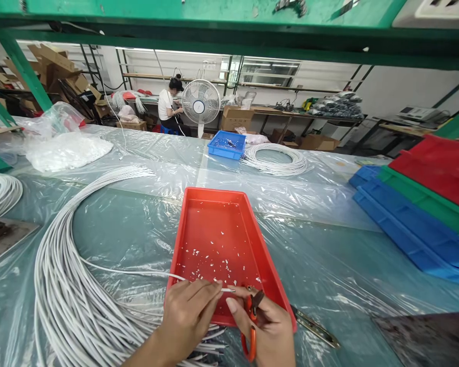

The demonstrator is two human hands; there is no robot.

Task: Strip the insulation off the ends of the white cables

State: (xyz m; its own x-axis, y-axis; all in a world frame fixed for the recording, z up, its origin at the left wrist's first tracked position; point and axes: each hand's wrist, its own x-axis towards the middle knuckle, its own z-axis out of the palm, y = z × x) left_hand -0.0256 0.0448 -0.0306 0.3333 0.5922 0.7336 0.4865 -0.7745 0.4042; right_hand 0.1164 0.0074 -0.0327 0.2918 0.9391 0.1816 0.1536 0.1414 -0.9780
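My left hand [191,308] pinches a white cable [137,272] near its end, over the front of a red tray [258,239]. The stripped tip points right, towards my other hand. My right hand [270,326] is closed around orange-handled scissors [251,326], their dark blades angled up and partly hidden by the fingers. Its thumb and index finger are close to the cable tip; whether they touch it I cannot tell. White scraps are scattered inside the tray. A thick bundle of white cables [61,260] curves along the left, its near ends passing under my left arm.
A metal utility knife [317,329] lies right of the tray. Stacked red, green and blue trays [416,219] stand at right. Further back are a blue tray [226,152], a cable coil [277,171] and plastic bags [67,150]. A fan [201,102] and a seated person [168,107] are beyond.
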